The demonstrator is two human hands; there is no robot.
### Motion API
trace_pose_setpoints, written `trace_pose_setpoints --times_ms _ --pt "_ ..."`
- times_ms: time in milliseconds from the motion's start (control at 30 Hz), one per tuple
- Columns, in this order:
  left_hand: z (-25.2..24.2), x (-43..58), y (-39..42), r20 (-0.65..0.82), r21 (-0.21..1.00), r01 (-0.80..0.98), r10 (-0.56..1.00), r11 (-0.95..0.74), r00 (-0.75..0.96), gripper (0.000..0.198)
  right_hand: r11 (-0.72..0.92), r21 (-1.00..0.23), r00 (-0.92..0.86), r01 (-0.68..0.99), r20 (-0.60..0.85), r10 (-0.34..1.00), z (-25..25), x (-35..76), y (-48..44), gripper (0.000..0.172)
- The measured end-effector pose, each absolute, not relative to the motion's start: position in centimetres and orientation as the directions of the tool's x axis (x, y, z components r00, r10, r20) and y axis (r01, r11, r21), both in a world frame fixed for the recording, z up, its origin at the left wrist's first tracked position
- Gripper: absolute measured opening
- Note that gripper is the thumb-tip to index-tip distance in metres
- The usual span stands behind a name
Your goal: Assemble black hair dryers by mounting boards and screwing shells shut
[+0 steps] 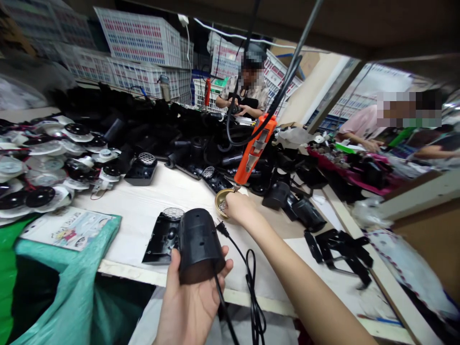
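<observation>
while apart, left hand (189,303) around black housing (200,243), right hand (239,206) at brass dish (220,200)

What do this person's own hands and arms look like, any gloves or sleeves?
No gloves: the left hand and right hand are both bare, with no ring, watch or bracelet showing. The right forearm is uncovered to the picture's edge, so no sleeve is visible. The left arm shows only to the wrist.

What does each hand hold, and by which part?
The left hand holds the black housing by its near, lower end. The right hand reaches into the brass dish; any hold there is hidden.
</observation>
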State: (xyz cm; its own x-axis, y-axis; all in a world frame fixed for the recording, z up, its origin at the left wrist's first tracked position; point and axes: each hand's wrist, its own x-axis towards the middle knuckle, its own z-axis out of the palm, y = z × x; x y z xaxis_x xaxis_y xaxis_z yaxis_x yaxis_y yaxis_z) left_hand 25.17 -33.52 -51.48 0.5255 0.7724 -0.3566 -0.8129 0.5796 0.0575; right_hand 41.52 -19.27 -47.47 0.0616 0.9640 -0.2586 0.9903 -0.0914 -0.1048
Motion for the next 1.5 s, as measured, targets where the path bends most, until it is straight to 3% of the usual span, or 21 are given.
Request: trace_pose_setpoints --times_ms 200,400,467,600,700,867,933,1100,1200,1300,1400,1500 --pt "-52.5 25.2 -33.3 -0.316 0.089 -0.797 0.776 0.598 0.546 0.068 -0.108 -0.175 0.082 0.979 -0.147 0.986 -47.1 42.5 -20.7 0.010" --pt "-52.0 25.3 -33.3 -0.392 0.124 -0.806 0.775 0.579 0.496 0.070 -0.086 -0.343 0.090 0.936 -0.003 0.996 -47.0 43.8 -22.7 0.012" --pt "-51.8 25.3 -33.2 -0.417 0.155 -0.806 0.777 0.572 0.471 0.062 -0.075 -0.411 0.097 0.908 0.031 0.995 -47.4 44.3 -23.2 0.011" --pt "-51.6 25.0 -33.1 -0.393 0.249 -0.790 0.804 0.560 0.446 0.042 -0.039 -0.553 0.106 0.832 0.090 0.990 -48.6 45.6 -23.7 0.008" --pt "-51.9 24.7 -33.2 -0.346 0.336 -0.770 0.832 0.542 0.434 0.047 0.023 -0.662 0.102 0.749 0.150 0.983 -48.8 45.9 -24.3 0.008" --pt "-52.5 24.8 -33.7 -0.376 0.484 -0.722 0.862 0.495 0.339 0.055 0.192 -0.813 0.112 0.550 0.300 0.947 -46.9 43.3 -28.0 0.024" --pt "-52.7 25.1 -34.0 -0.379 0.544 -0.691 0.874 0.476 0.304 0.059 0.293 -0.847 0.128 0.445 0.384 0.915 -46.3 41.8 -29.6 0.018" --pt "-52.6 25.4 -34.6 -0.365 0.578 -0.657 0.874 0.483 0.321 0.064 0.356 -0.862 0.219 0.360 0.449 0.866 -46.9 39.7 -31.2 0.008" --pt "-52.5 25.5 -34.7 -0.336 0.585 -0.660 0.882 0.471 0.331 0.059 0.405 -0.813 0.241 0.419 0.530 0.813 -47.9 39.7 -31.2 0.006" --pt "-52.5 25.8 -34.6 -0.265 0.634 -0.655 0.911 0.411 0.316 0.061 0.512 -0.651 0.093 0.561 0.664 0.742 -48.5 40.2 -31.5 0.014" --pt "-52.6 26.0 -34.2 -0.213 0.693 -0.647 0.948 0.317 0.236 0.080 0.621 -0.485 -0.129 0.616 0.716 0.686 -48.9 41.0 -31.6 0.024" --pt "-52.9 26.0 -34.0 -0.231 0.782 -0.565 0.965 0.262 0.127 0.097 0.456 -0.457 -0.159 0.764 0.550 0.820 -48.9 42.1 -30.3 0.032"
